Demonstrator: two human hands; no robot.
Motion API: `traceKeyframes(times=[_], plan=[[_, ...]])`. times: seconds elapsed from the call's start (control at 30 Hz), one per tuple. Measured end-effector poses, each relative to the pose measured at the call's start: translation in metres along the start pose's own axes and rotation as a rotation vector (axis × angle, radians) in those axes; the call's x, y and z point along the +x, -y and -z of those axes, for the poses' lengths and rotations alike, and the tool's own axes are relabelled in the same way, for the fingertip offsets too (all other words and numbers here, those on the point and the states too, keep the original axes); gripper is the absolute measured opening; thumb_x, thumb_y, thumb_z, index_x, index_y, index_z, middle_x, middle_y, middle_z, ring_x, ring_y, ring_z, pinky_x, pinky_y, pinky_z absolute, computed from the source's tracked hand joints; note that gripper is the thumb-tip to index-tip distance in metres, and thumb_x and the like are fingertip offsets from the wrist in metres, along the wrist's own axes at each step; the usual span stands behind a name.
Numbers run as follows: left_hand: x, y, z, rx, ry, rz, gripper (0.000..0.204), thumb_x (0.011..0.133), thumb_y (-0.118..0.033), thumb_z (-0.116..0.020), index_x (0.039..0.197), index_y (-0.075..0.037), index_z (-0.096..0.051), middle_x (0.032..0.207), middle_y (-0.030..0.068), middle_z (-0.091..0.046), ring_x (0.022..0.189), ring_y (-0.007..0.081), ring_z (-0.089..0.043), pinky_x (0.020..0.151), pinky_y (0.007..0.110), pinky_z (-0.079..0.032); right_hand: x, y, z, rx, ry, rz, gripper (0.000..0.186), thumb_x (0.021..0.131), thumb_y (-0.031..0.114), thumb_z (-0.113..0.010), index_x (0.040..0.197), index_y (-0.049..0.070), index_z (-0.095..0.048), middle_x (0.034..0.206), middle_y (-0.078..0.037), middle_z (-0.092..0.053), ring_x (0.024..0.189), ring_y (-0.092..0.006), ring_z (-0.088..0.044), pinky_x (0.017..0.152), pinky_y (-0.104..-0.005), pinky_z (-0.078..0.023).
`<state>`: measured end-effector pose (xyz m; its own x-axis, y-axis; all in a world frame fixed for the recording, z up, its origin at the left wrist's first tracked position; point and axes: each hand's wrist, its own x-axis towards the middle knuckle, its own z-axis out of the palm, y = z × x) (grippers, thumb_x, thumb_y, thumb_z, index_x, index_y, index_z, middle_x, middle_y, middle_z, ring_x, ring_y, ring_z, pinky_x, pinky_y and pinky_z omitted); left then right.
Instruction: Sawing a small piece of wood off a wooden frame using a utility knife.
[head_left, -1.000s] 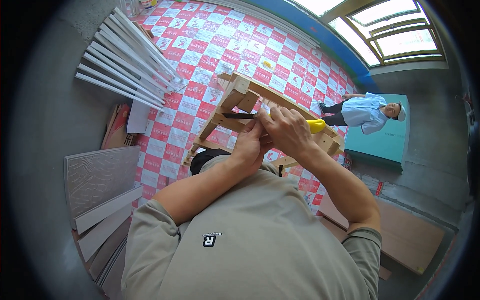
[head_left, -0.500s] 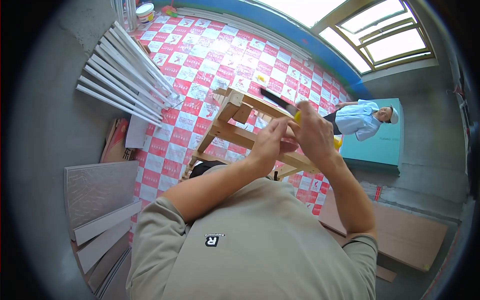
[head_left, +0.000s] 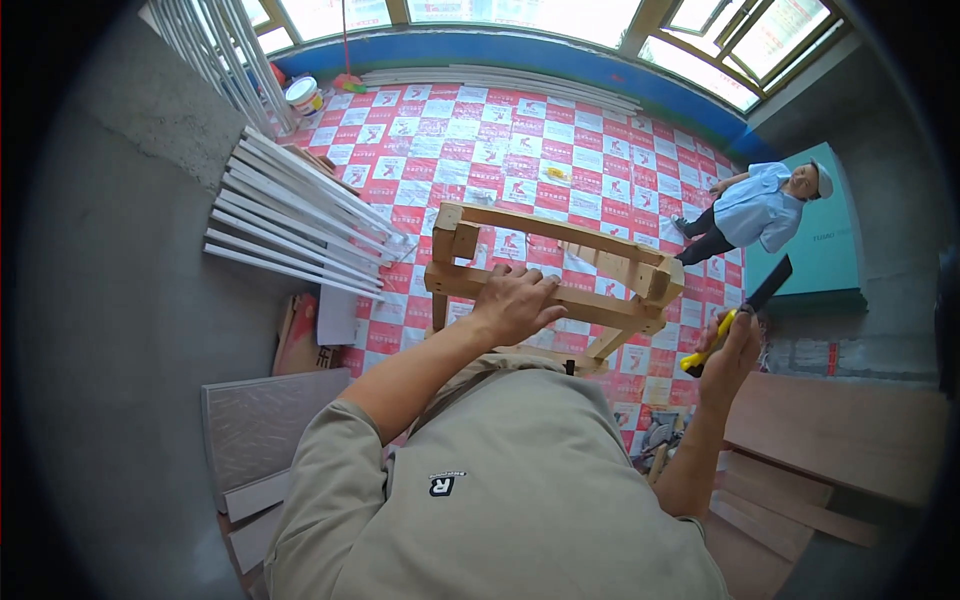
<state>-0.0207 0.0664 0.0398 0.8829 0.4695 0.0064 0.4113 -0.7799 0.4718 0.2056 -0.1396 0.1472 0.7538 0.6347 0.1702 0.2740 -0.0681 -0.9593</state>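
A wooden frame (head_left: 600, 305) of pale timber bars, like a sawhorse or step stool, stands right in front of me. My left hand (head_left: 515, 300) lies across its nearer top bar, fingers bent over the far edge and thumb pointing right along the wood. Off to the right of the frame, my right hand (head_left: 728, 355) is closed round the yellow handle of a utility knife (head_left: 768, 285). Its long dark blade sticks out, tilted up and to the right, away from the wood. Part of the handle is hidden by my fingers.
A person (head_left: 755, 205) in a light blue shirt and white cap stands at the right beside a large teal box (head_left: 825, 235). White strips (head_left: 300, 215) lean at the left. Boards (head_left: 840, 415) lie at the lower right. Red-and-white sheeting (head_left: 480, 130) covers the floor.
My hands were together above the frame and have parted. The left has come down onto the bar; the right has swung out to the right with the knife. The view has tilted up.
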Motion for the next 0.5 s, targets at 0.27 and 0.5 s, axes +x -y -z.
traceKeyframes(times=[0.27,0.5], plan=[[0.009,0.008,-0.003,0.174,0.082,0.048,0.055,0.093,-0.059,-0.058,0.118,-0.011,-0.066,0.101,0.0151,-0.069,0.1,0.0337,-0.067,0.087,0.052,-0.05,-0.058,-0.093,0.091,0.17,-0.367,-0.118,0.017,0.11,0.027,-0.041,0.108,0.011,-0.045,0.075,-0.001,-0.051,0.059,-0.0063,-0.049,0.054,-0.0209,-0.045],[0.042,0.011,0.002,0.092,0.267,0.26,0.055,0.095,-0.058,-0.053,0.115,-0.009,-0.068,0.109,0.0184,-0.07,0.106,0.037,-0.065,0.087,0.051,-0.05,-0.124,-0.223,0.156,0.304,-0.352,-0.756,0.011,0.1,0.009,-0.044,0.11,0.009,-0.04,0.079,-0.002,-0.048,0.06,-0.0104,-0.049,0.055,-0.0262,-0.047]])
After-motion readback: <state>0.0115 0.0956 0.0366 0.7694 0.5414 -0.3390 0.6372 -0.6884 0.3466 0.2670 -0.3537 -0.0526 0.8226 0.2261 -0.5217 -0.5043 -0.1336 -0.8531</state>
